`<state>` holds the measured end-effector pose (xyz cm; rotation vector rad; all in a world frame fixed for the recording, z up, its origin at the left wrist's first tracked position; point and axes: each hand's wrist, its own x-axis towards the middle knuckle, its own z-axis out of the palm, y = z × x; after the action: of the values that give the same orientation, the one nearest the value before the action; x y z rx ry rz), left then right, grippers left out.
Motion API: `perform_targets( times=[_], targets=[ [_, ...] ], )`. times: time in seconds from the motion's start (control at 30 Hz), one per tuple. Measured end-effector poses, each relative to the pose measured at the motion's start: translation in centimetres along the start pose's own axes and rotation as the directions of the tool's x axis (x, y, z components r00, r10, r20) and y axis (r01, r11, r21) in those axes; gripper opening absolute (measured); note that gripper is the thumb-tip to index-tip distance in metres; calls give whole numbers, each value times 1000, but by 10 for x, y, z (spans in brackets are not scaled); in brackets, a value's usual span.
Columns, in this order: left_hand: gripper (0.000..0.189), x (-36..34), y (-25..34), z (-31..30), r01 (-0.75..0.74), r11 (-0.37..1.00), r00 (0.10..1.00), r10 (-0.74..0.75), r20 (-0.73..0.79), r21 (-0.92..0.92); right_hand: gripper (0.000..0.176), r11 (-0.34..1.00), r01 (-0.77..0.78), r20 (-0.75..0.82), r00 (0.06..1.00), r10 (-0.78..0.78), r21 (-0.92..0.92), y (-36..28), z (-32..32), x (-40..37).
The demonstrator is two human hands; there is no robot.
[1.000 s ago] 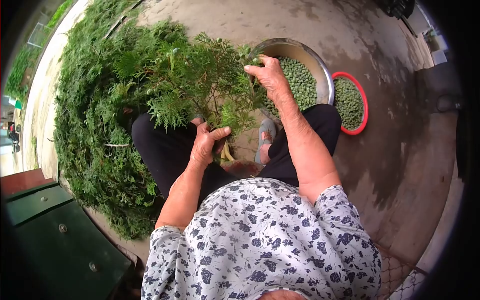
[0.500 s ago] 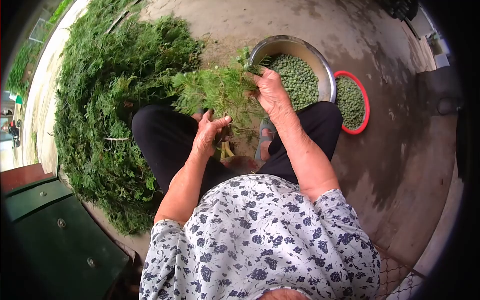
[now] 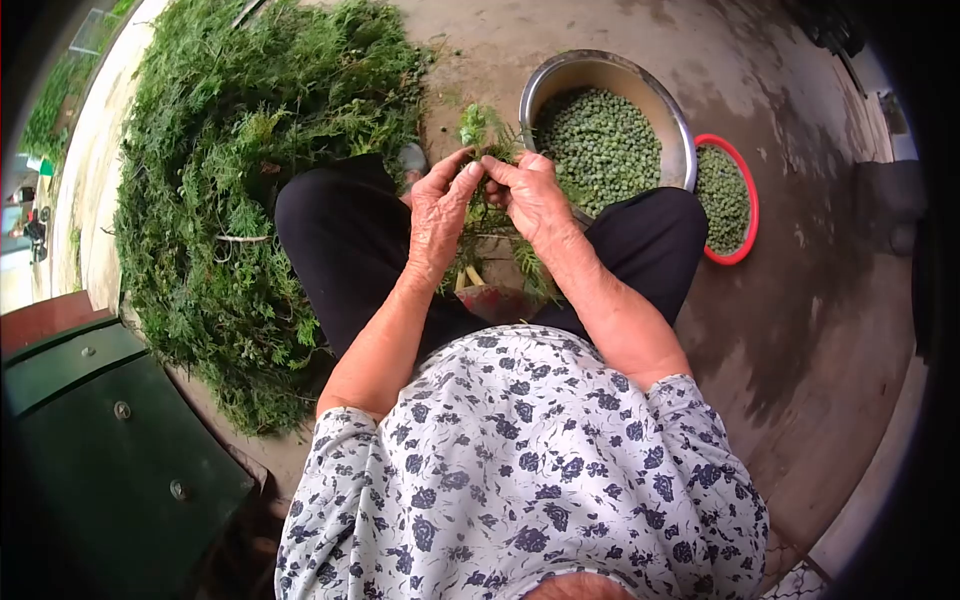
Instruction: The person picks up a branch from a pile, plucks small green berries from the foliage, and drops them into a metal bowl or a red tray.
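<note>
With the left hand (image 3: 440, 218) brought up beside the right hand (image 3: 532, 205), the green sprig (image 3: 474, 126) is now pinched in a narrow grip by both, apparently letting it be worked two-handed, above the floor (image 3: 800, 310), just left of the rim of the metal bowl (image 3: 600, 76).

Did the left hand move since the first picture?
Yes, the left hand has moved forward and closer to the metal bowl.
</note>
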<state>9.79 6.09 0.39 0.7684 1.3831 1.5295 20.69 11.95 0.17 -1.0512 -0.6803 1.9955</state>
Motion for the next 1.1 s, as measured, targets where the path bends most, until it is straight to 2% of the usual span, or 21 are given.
perform_targets(
  times=[0.07,0.13,0.2,0.23,0.27,0.33,0.37,0.47,0.53,0.57,0.6,0.63,0.67,0.73,0.77,0.8,0.87,0.9,1.0,1.03,1.1],
  targets=[
    [21,3,-6,-10,120,991,986,-113,124,-51,19,1000,28,85,996,-29,12,6,-5,3],
    [17,2,-7,-10,119,987,988,-107,109,-105,22,999,51,89,995,-50,-6,10,0,-3],
    [16,3,-11,-12,115,975,993,-113,20,-191,25,1000,-4,91,996,2,15,11,9,-12],
    [13,0,-6,-11,141,953,990,-144,8,-269,26,1000,-4,118,993,2,12,16,9,-13],
    [13,1,-8,-13,142,953,989,-145,8,-266,26,1000,-5,118,993,3,14,16,10,-16],
    [12,3,-10,-18,187,900,980,-199,9,-394,22,999,-32,184,983,26,29,13,12,-22],
    [14,2,-11,-19,192,906,979,-206,3,-378,25,999,-38,221,975,29,37,16,8,-21],
    [16,0,-21,-21,178,907,982,-190,8,-382,29,999,-20,135,991,26,-44,9,-4,-27],
    [16,-4,-10,-16,228,877,972,-229,48,-422,26,997,-2,59,998,7,-78,0,-5,-29],
    [16,-5,-6,-15,225,896,974,-219,60,-382,25,938,139,69,990,-124,-317,-1,-9,-24],
    [17,-5,-4,-13,219,915,976,-206,75,-339,24,803,268,112,963,-247,-532,-5,-10,-22],
    [17,-5,-8,-13,222,915,975,-208,80,-338,26,741,302,98,947,-307,-599,-10,-9,-23],
    [18,-5,-16,-15,208,945,978,-194,79,-253,26,742,301,94,947,-308,-599,-16,-6,-24],
    [25,-6,-21,-16,169,983,983,-163,79,-76,33,397,591,342,769,-540,-702,-26,-2,-25],
    [30,-8,-24,-15,150,987,985,-146,88,-49,40,321,607,405,757,-513,-727,-27,-1,-25],
    [30,-10,-22,-14,154,987,985,-149,91,-47,40,323,604,400,758,-515,-729,-26,-2,-24],
    [33,-11,-20,-15,19,977,988,-51,143,214,40,163,660,520,699,-490,-733,-23,-5,-22],
    [36,-13,-16,-12,37,978,987,-67,144,203,36,126,683,545,667,-507,-719,-21,-6,-21],
    [36,-15,-18,-12,-14,984,988,-14,156,176,33,102,662,545,686,-481,-743,-11,-12,-20],
    [36,-15,-19,-12,-13,984,987,-16,158,178,29,90,675,547,662,-513,-732,-6,-13,-19],
    [36,-14,-20,-13,-2,982,987,-28,155,190,27,134,690,521,646,-558,-711,0,-13,-19]
  ],
)
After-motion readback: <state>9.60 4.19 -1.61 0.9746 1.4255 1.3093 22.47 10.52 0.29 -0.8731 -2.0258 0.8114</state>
